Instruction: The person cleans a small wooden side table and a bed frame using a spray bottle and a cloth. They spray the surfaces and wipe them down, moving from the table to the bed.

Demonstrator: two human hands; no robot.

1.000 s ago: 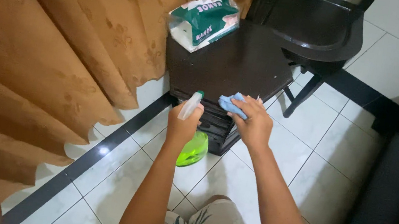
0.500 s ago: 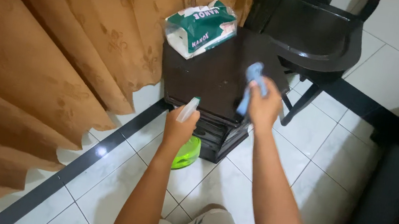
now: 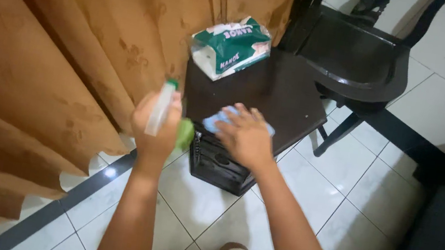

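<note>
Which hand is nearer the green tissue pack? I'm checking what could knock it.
Right. The right hand presses a blue cloth just below the tissue pack; the left hand grips a spray bottle off the table's edge.

- The cloth [image 3: 217, 121] under the right hand's fingers [image 3: 246, 123] is soft and blue, and looks matt.
- The counter [image 3: 273, 94] below those fingers is dark wood, smooth, with a dull shine.
- The spray bottle [image 3: 160, 107] inside the left hand's fingers [image 3: 168, 120] is plastic, a pale neck and a shiny green body.
- The tissue pack [image 3: 232, 46] past the fingers is thin, glossy, crinkly wrap.
- The curtain [image 3: 73, 34] is thick brown cloth.
- The floor [image 3: 340, 194] tiles are white and shiny.
</note>
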